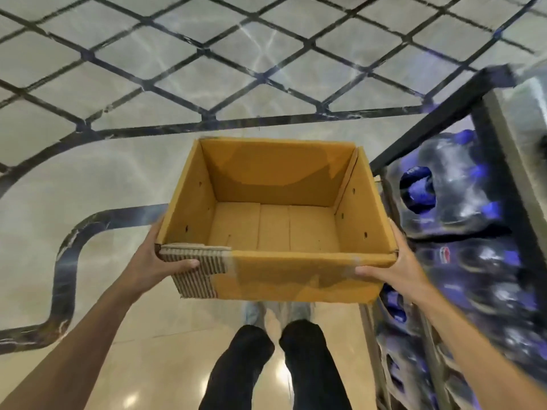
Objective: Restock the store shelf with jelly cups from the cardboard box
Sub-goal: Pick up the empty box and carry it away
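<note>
Cardboard box [275, 220] is up in the air over the tiled floor [118, 179], held at its two near corners. I see the left hand [157, 261] gripping the near-left corner, thumb across the front face where the liner is torn off and the fluting shows; the right hand [393, 261] grips the near-right corner, thumb on the front, fingers wrapped round the side. Inside: bare bottom flaps, no jelly cups visible, so I read the restock as finished or the box as spent. No shelf with jelly cups in view either.

Risks from here:
- torn near-left corner is weak; a harder squeeze could crush it and the grip slips
- far edge is unsupported, so the box could tip forward
- rack of shrink-wrapped bottle packs [461, 232] sits just beside the right edge; a swing right clips it
- view is motion-blurred, so clearance is my guess only
</note>
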### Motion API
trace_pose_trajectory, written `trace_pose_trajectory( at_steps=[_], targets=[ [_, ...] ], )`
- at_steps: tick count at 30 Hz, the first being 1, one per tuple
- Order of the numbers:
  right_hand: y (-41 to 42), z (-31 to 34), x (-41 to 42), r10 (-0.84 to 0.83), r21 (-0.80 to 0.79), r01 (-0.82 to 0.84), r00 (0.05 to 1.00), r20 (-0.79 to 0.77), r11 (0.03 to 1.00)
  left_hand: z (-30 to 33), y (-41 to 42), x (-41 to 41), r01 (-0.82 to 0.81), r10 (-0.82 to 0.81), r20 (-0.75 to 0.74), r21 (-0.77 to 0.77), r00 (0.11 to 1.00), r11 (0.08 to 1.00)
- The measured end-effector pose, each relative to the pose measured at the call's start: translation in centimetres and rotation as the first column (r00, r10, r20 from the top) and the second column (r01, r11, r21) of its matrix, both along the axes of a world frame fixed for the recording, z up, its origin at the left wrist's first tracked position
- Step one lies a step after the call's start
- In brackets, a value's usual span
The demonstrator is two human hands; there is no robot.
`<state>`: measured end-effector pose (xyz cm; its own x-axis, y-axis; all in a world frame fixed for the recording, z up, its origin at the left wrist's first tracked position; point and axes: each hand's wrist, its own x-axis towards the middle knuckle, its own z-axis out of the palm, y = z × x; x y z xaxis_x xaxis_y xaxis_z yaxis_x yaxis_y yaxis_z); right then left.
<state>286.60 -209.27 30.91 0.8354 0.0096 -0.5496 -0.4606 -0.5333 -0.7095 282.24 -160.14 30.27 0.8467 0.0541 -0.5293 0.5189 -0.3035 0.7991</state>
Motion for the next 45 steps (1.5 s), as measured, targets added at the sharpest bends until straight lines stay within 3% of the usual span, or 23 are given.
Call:
trace_pose_trajectory(
  at_steps=[13,23,30,33,36,39,45],
  targets=[
    [-2.0,-20.4,10.0,0.094,0.126,-0.09,0.995,-0.027,0.988,-19.2,-3.0,6.3,-0.088,0.09,-0.055,0.032,0.994,0.996],
    [-3.3,-30.7,11.2,0.073,0.056,-0.066,0.989,-0.129,0.996,-29.6,-5.1,6.9,-0.138,0.14,-0.107,0.027,0.984,0.99],
    [-4.6,-35.6,7.8,0.015,0.016,-0.013,0.993,-0.119,1.0,-34.2,-6.6,2.6,-0.13,0.142,-0.078,0.136,0.987,0.982],
    [-4.5,-37.9,6.3,0.003,-0.004,-0.004,0.987,-0.162,1.0,-36.7,-7.8,0.6,-0.073,0.106,-0.155,0.209,0.982,0.975],
    [-4.4,-40.1,4.7,-0.01,-0.083,-0.004,0.986,-0.168,0.997,-38.7,-9.1,-1.0,-0.067,0.121,-0.196,0.26,0.973,0.963],
    [-4.4,-41.3,3.9,-0.029,-0.188,0.004,0.991,-0.13,0.982,-39.6,-9.6,-1.6,-0.092,0.139,-0.143,0.295,0.98,0.951],
    [-4.1,-40.5,4.5,0.023,-0.288,-0.065,0.989,-0.145,0.955,-39.3,-9.1,-1.2,-0.065,0.109,-0.133,0.295,0.985,0.953]
  ],
)
